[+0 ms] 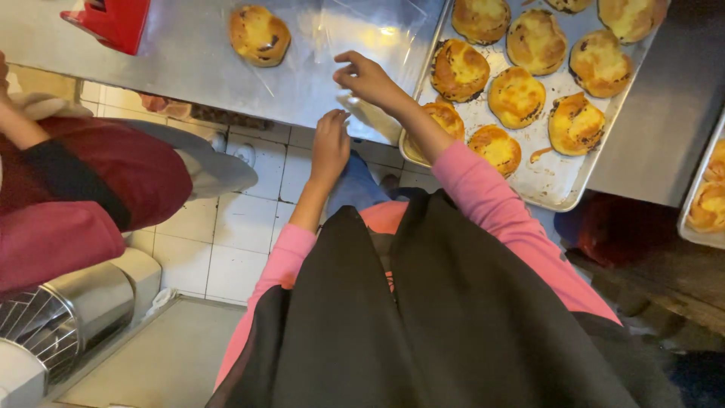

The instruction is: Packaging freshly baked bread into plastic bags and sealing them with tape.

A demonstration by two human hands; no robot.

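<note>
My right hand (368, 78) hovers over clear plastic bags (362, 34) lying on the steel counter (181, 53), thumb and fingers pinched together at the film. My left hand (331, 143) rests at the counter's front edge, fingers loosely together, holding nothing I can see. A baked golden bun (260, 35) sits on the plastic to the left of my hands. To the right, a metal baking tray (555, 177) holds several golden buns (516, 97) with dark filling. Pink sleeves and a black apron cover my arms and front.
Another person in a dark red top (83, 189) stands at the left. A red object (109, 21) sits at the counter's far left. A second tray of buns (706, 204) shows at the right edge. A steel mixer with wire guard (45, 325) stands lower left on white floor tiles.
</note>
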